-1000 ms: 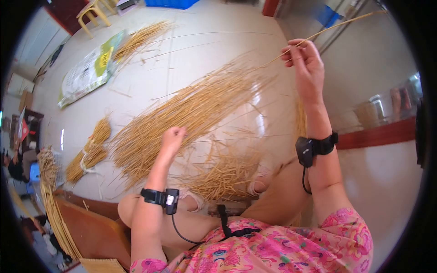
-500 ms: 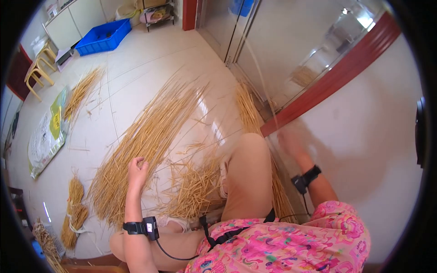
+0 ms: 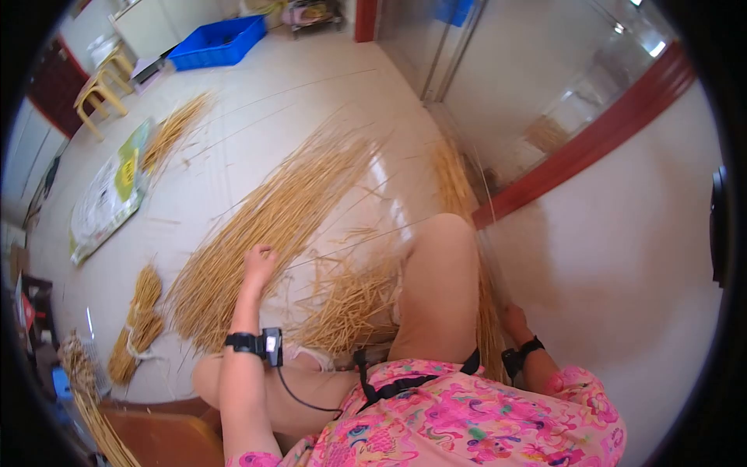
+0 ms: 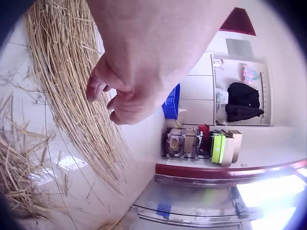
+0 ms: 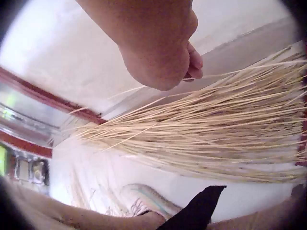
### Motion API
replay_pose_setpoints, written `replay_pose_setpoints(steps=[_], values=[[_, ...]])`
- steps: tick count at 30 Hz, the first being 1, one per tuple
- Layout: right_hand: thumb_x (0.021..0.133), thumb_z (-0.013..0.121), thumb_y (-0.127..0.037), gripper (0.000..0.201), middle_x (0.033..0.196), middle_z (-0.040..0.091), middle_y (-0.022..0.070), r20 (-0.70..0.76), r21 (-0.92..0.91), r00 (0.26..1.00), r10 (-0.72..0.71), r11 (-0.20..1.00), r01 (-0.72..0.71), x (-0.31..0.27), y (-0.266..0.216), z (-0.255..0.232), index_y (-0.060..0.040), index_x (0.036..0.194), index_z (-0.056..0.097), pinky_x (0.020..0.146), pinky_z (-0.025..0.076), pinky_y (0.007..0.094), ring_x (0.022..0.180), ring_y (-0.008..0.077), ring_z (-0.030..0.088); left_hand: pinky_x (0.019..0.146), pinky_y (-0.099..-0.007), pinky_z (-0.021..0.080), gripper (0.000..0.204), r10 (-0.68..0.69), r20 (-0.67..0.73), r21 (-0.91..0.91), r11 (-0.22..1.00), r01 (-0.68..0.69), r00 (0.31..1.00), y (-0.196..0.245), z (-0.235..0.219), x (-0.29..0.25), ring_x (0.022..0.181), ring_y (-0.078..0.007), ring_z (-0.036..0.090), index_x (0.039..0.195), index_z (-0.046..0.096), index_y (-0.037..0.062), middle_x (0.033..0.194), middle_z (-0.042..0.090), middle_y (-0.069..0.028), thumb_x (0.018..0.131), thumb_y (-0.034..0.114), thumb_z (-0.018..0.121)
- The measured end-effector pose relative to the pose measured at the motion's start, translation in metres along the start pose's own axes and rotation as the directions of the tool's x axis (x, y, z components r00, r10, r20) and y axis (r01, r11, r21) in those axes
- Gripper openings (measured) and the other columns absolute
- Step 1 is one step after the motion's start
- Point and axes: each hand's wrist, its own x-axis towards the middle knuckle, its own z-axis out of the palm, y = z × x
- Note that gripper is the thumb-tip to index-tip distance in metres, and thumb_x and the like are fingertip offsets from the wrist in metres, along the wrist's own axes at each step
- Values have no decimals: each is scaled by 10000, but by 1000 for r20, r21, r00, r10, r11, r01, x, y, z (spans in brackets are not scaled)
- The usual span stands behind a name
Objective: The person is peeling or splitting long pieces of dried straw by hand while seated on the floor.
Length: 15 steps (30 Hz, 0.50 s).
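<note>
My right hand is low beside the right knee, next to the wall. In the right wrist view, its fingers pinch a thin straw stalk, held close over a long bundle of straw beside my leg. My left hand, fingers loosely curled, hovers above a wide layer of straw stalks spread on the floor. In the left wrist view, nothing shows between those fingers. Short loose straw pieces lie in a heap by my feet.
A tied straw bundle lies at the left. Farther off are a printed plastic sack with more straw, a wooden stool and a blue crate. Wall and red baseboard border the right side.
My right hand has come down from high up at the front right, with a stalk, to beside the right knee. The left hand stays over the spread straw. The head view has turned.
</note>
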Motion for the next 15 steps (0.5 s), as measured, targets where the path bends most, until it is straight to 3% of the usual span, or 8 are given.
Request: replay_pose_setpoints(steps=[2, 5, 8, 11, 13, 14, 15], values=[[796, 551, -120, 245, 929, 620, 240, 111, -48, 991, 68, 997, -63, -4, 29, 16, 53, 964, 595, 777, 468, 439, 888, 398, 588, 930, -411, 398, 361, -64, 21, 3, 998, 64, 998, -26, 6, 5, 1027, -361, 520, 1007, 622, 19, 1083, 556, -237, 735, 255, 638], [804, 560, -111, 249, 942, 616, 253, 347, -255, 937, 41, 966, 52, -10, 35, 10, 69, 971, 597, 788, 472, 424, 898, 387, 597, 922, -414, 408, 327, -97, 3, 138, 986, 95, 995, -38, 6, -7, 1002, -378, 532, 977, 642, 11, 1065, 582, -249, 735, 232, 626], [815, 558, -116, 236, 931, 623, 245, 369, -217, 912, 179, 971, -103, -8, 33, 8, 58, 965, 613, 765, 483, 412, 882, 374, 606, 913, -416, 420, 286, -169, 104, 222, 965, 142, 980, -93, 26, 4, 1008, -386, 542, 937, 664, 2, 1018, 613, -245, 749, 208, 596], [826, 556, -137, 233, 889, 640, 230, 95, -170, 995, -25, 985, 41, 25, 33, 4, 51, 947, 619, 727, 488, 410, 854, 372, 614, 906, -414, 432, 266, -257, 171, 318, 928, 194, 951, -80, 24, -12, 1013, -392, 556, 910, 677, -3, 995, 622, -251, 760, 189, 569], [825, 564, -219, 240, 750, 647, 159, -158, 60, 980, -119, 990, 129, 67, 15, -22, 10, 860, 627, 640, 498, 389, 716, 285, 640, 837, -411, 468, 270, -185, 107, 351, 926, 137, 977, -106, 44, -12, 928, -361, 601, 912, 684, 29, 952, 641, -214, 752, 222, 585], [876, 547, -188, 218, 809, 645, 129, -16, 380, 995, 100, 921, -86, 64, -58, -82, 15, 933, 602, 596, 479, 342, 702, 209, 620, 803, -409, 486, 273, -148, 79, 369, 923, 109, 986, -118, 53, -12, 885, -346, 624, 913, 688, 44, 931, 651, -196, 747, 239, 593], [901, 529, -206, 213, 762, 616, 76, -89, 489, 996, -13, 871, 54, 74, -89, -114, -2, 932, 581, 524, 437, 276, 619, 128, 564, 802, -409, 485, 265, -184, 117, 363, 923, 130, 976, -121, 56, -15, 886, -347, 623, 911, 689, 47, 931, 651, -195, 748, 234, 597]])
